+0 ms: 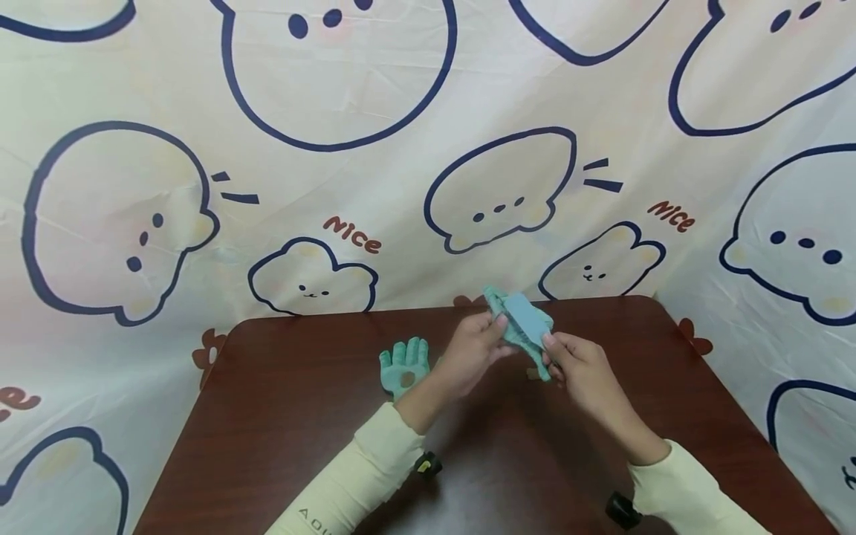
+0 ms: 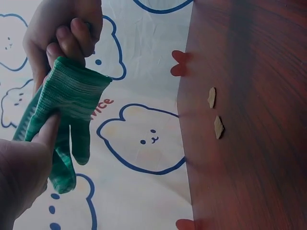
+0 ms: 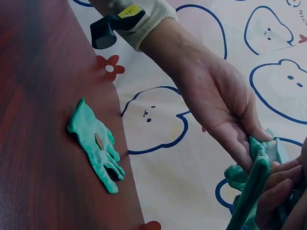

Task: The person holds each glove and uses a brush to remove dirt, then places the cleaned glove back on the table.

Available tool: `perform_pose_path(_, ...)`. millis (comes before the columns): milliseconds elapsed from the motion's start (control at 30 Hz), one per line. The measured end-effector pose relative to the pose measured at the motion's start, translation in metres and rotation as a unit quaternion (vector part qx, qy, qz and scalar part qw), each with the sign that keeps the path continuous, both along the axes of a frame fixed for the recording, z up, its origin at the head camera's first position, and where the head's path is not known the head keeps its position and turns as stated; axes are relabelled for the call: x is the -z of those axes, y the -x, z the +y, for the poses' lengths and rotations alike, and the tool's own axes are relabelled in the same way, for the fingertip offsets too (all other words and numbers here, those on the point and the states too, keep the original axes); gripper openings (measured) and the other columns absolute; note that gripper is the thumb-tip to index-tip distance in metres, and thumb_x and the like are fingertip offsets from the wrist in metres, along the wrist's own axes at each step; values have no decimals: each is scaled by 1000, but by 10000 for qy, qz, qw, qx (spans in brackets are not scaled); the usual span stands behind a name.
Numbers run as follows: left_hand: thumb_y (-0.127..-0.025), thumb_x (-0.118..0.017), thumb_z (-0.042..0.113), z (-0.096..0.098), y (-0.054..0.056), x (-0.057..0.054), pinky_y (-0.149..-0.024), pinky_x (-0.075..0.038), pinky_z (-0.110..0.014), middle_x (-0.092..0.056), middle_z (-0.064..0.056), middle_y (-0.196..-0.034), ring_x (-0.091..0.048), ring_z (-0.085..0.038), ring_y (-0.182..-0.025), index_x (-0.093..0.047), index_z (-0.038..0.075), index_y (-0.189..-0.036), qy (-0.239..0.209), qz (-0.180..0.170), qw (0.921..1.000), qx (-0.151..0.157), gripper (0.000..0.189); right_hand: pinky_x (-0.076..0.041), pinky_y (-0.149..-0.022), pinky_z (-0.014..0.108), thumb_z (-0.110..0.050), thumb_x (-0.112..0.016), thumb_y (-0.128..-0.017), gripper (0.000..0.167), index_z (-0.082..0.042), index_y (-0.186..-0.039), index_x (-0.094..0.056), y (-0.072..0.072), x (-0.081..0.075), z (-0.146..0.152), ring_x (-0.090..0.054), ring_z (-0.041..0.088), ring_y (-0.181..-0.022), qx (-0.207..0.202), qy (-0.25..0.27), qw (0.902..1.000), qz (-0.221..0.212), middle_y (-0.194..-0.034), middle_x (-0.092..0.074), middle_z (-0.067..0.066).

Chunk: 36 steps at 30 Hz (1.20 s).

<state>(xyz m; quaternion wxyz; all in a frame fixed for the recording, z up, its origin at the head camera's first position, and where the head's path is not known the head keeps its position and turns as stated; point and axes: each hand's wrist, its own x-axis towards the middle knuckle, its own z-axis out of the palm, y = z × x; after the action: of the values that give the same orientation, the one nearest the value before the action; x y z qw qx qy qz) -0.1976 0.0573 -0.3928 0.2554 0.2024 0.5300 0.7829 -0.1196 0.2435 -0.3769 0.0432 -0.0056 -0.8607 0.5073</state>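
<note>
Pinching a green knitted glove [image 2: 72,88] between thumb and fingers, the left hand [image 1: 471,347] works beside the right hand [image 1: 588,368], which grips a flat light-blue piece [image 1: 528,318] under its thumb, its other fingers curled at the glove's cuff. Both things are held above the desk [image 1: 301,446], near its far edge and right of the middle. Two small brown scraps [image 2: 218,127] lie on the desktop near that edge. Left of the hands, also near the far edge, a second green glove [image 1: 400,360] lies flat, fingers towards the edge, with a brown patch [image 1: 408,380] on its palm. The pale left sleeve [image 1: 364,472] reads "AQU", cut off by the frame; the yellow label [image 3: 129,11] on that wrist's black device [image 3: 104,34] is too small to read. Beyond the desk, the cartoon-printed backdrop [image 1: 394,189] says "Nice" twice in reddish-brown lettering.
</note>
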Motion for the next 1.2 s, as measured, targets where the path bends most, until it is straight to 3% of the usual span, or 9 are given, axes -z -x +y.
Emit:
perform_pose_path(300, -110, -46, 20, 2, -3, 2, -104, -52, -39, -57, -10, -150, -59, -28, -134, -43, 5, -154, 203, -68, 9995, -245, 47, -43, -48, 31, -46, -44, -108, 54, 2, -88, -57, 7, 6, 10, -44, 15, -54, 300, 263, 9992, 57, -65, -43, 7)
perform_pose_path(400, -110, -47, 19, 0, -4, 2, -105, -52, -40, -58, -13, -148, -61, -28, -132, -45, 2, -151, 190, -99, 9994, -286, 45, -43, -49, 31, -47, -42, -109, 56, 3, -88, -57, 10, 8, 17, -46, 15, -57, 504, 182, 9985, 71, -66, -45, 6)
perform_pose_path(533, -110, -45, 17, -5, -3, 1, -109, -49, -42, -56, -18, -144, -59, -26, -131, -47, -5, -146, 18, 106, 9995, -308, 42, -40, -44, 32, -49, -39, -109, 56, 1, -91, -56, 12, 7, 24, -43, 13, -55, 678, 222, 9975, 20, -64, -45, 2)
perform_pose_path(633, -111, -42, 17, -8, -1, 1, -112, -47, -43, -54, -19, -144, -57, -24, -132, -46, -7, -145, -107, 223, 9993, -266, 41, -35, -39, 32, -50, -39, -109, 57, 2, -92, -53, 11, 4, 24, -37, 11, -50, 551, 551, 9969, -60, -62, -42, -1)
perform_pose_path(800, -113, -38, 21, -10, 1, 1, -114, -45, -46, -54, -18, -149, -55, -29, -137, -46, -3, -148, -221, 54, 9997, -73, 44, -31, -37, 31, -47, -42, -109, 55, 4, -91, -52, 5, 2, 10, -35, 9, -48, -10, 968, 9951, -183, -61, -41, 0)
perform_pose_path(967, -113, -38, 25, -8, 1, 2, -114, -44, -48, -53, -17, -152, -53, -32, -140, -45, -1, -151, -238, -55, 9997, -42, 47, -39, -47, 28, -42, -46, -109, 50, 3, -91, -57, 3, 7, -4, -41, 10, -54, -314, 672, 9970, -203, -65, -46, 2)
perform_pose_path(1200, -111, -42, 19, -10, 1, 5, -107, -50, -42, -57, -15, -149, -59, -31, -133, -46, 0, -151, 44, 98, 9994, -316, 44, -41, -51, 28, -46, -44, -109, 51, -1, -88, -58, 11, 13, -2, -45, 14, -58, 58, 152, 9999, -5, -65, -45, 5)
